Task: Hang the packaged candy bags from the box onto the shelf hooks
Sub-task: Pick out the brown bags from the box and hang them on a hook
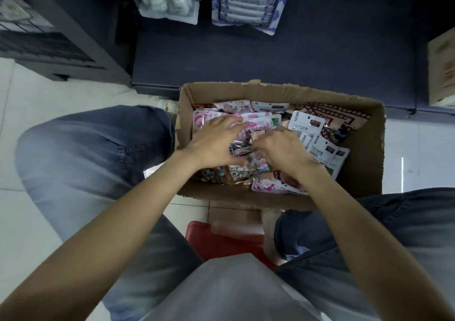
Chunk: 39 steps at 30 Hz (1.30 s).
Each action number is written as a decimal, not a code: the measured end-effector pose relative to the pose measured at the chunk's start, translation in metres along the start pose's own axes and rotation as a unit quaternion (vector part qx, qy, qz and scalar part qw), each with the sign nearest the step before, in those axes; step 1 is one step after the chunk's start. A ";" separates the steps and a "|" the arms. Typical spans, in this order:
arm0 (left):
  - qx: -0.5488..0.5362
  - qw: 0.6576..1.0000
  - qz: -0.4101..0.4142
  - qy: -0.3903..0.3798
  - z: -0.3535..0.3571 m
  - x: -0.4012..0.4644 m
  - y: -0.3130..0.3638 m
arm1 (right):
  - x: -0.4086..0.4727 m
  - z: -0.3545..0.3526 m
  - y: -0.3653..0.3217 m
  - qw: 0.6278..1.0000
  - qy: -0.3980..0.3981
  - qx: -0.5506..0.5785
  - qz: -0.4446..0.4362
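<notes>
Cardboard box [364,163] sat on the floor tiles between my knees, directly below the dark shelf base [270,57], and it was filled with packaged candy bags lying flat in loose layers. My left hand [216,146] rested on the pile, fingers spread and nearly straight, pressing on a pink-printed bag [256,123] without closing round it. My right hand [280,153] had its fingers curled down into the bags; they appeared to pinch the edge of a clear candy bag [243,152] lying between the two hands, though motion blur left the exact grip uncertain.

The clear bag lay just beside the left palm and touching the right fingertips, so the right hand was the nearer one for the lift. Its long axis ran roughly away from me, toward the shelf. White bags with hang holes [307,123] lay to the right of the right hand, well inside the box.

Hung goods [246,5] showed at the top of the view, above the box and well apart from both hands. No hook itself was visible. My judgement: the step in hand was selection, and the lift would have to travel up and forward, hang hole leading
</notes>
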State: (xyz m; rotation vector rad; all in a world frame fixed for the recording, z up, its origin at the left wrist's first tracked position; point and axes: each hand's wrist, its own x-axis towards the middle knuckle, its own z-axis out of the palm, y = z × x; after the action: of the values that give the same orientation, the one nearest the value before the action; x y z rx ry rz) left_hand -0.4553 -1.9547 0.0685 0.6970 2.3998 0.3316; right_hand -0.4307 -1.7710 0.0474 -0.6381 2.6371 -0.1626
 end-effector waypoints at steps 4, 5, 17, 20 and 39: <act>0.025 0.999 -0.003 0.022 -0.030 -0.004 0.025 | -0.004 -0.061 -0.004 0.990 0.131 -0.027 -0.039; -0.003 0.999 0.000 0.054 -0.038 -0.007 0.027 | -0.007 -0.072 -0.003 0.978 0.201 -0.024 -0.048; -0.617 0.729 -0.045 0.293 -0.089 -0.042 0.026 | -0.024 -0.128 -0.044 0.734 0.323 0.578 0.152; -0.653 0.699 -0.023 0.291 -0.094 -0.050 0.028 | -0.020 -0.130 -0.057 0.763 0.299 0.566 0.088; -0.550 0.746 -0.047 0.373 -0.129 -0.045 -0.001 | -0.025 -0.154 -0.024 0.881 0.237 0.400 0.084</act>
State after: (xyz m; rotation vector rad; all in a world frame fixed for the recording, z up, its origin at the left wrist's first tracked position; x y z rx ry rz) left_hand -0.5051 -1.9891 0.1910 -0.1859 2.2481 2.0701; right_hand -0.4662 -1.7784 0.2013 -0.0732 2.6729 -1.4189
